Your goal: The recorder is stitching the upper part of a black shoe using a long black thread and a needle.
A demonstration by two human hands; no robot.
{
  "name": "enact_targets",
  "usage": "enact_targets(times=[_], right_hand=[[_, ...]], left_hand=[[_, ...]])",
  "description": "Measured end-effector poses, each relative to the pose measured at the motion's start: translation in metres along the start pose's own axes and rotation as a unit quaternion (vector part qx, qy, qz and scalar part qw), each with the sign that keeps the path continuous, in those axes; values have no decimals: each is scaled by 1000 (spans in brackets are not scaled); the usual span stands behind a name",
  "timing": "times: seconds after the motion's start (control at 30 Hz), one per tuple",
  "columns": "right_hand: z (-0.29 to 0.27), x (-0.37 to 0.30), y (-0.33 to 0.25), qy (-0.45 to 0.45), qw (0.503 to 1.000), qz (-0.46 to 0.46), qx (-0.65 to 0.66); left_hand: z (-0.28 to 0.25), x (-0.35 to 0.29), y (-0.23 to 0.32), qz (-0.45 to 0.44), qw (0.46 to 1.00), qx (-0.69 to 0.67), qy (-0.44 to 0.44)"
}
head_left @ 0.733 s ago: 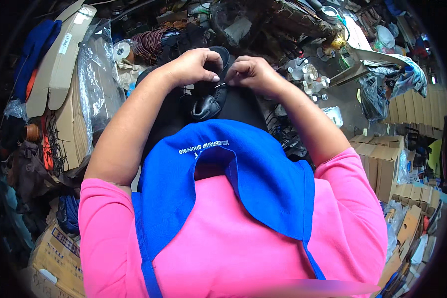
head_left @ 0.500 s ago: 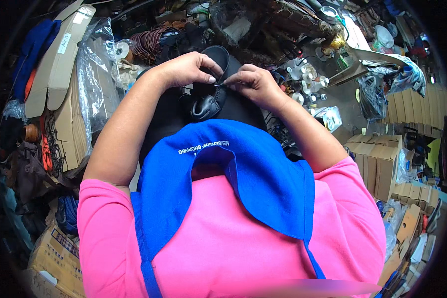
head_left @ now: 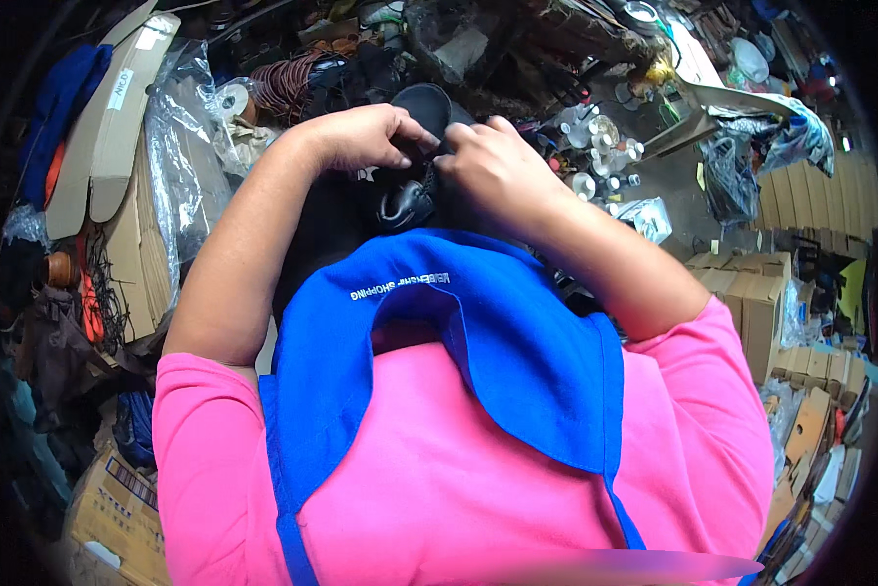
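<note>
A black leather shoe (head_left: 406, 202) lies on the dark cloth over my lap, its padded, shiny opening toward me and its rounded sole end (head_left: 425, 105) pointing away. My left hand (head_left: 380, 137) is at the shoe's left side, thumb and fingers closed on its edge. Close by on the right, my right hand (head_left: 486, 164) is curled with its knuckles up, fingertips against the shoe's other side. Whatever those fingers pinch is hidden behind the hand. Between the two hands runs the shoe's stitched-looking edge, mostly in shadow.
Several small white bottles (head_left: 603, 146) stand beyond my right forearm. Cardboard boxes (head_left: 742, 293) are stacked at right. Flattened cardboard (head_left: 112, 127) and clear plastic sheeting (head_left: 187, 137) lean at left. A coil of brown cord (head_left: 288, 83) lies at the far side.
My right hand has turned knuckles up and its forearm has swung inward over the shoe's right side. The small metal piece seen between the fingertips is now hidden. My left hand has barely moved.
</note>
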State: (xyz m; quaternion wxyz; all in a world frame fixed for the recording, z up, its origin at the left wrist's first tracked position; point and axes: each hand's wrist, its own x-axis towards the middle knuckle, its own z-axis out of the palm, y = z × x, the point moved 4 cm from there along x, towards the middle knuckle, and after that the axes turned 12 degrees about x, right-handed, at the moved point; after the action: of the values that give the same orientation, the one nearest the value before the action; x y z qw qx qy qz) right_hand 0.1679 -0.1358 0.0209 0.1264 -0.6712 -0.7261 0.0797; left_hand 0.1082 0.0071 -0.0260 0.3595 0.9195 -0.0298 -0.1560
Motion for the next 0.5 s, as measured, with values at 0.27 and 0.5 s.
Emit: enact_targets(times=[0.27,0.5], right_hand=[[14,27,26,-29,995,36,87],[39,-10,86,47,762,223,606]], left_hand=[[-5,-5,13,-14,930,121,346],[23,-33,17,-82,956,90,268]])
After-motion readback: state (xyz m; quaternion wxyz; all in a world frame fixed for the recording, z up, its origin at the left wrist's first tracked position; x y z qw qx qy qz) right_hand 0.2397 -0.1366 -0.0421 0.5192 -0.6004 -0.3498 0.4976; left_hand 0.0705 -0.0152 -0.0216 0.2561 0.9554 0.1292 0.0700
